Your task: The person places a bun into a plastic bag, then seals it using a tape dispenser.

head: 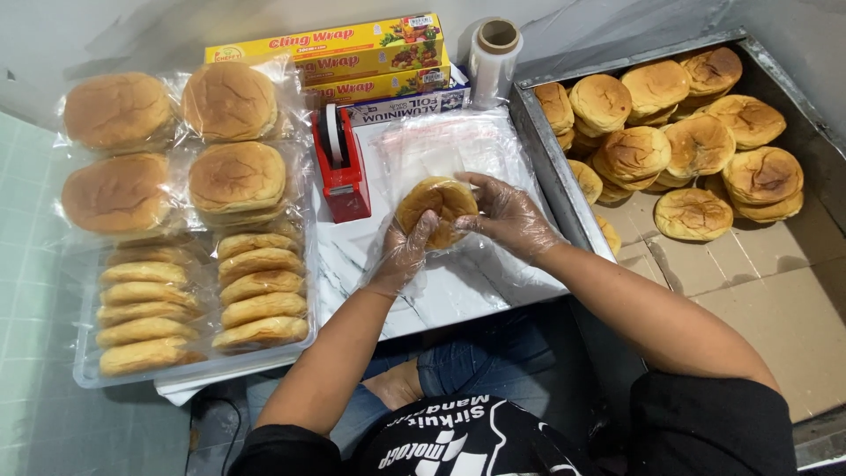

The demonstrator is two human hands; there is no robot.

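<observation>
Both gloved hands, left (401, 256) & right (507, 216), had fingers clasped round 1 round golden-brown bun (438, 210) above the clear plastic bags (441, 145) on the desk. Clear tray (88, 375) held wrapped buns; approx. 15 bare buns waited in the metal bin (564, 189).

Light: bright, even, from overhead
Shadows: soft, on wall behind boxes
Glare: on plastic wrap
Focus: sharp throughout
Edges: slightly bowed
</observation>
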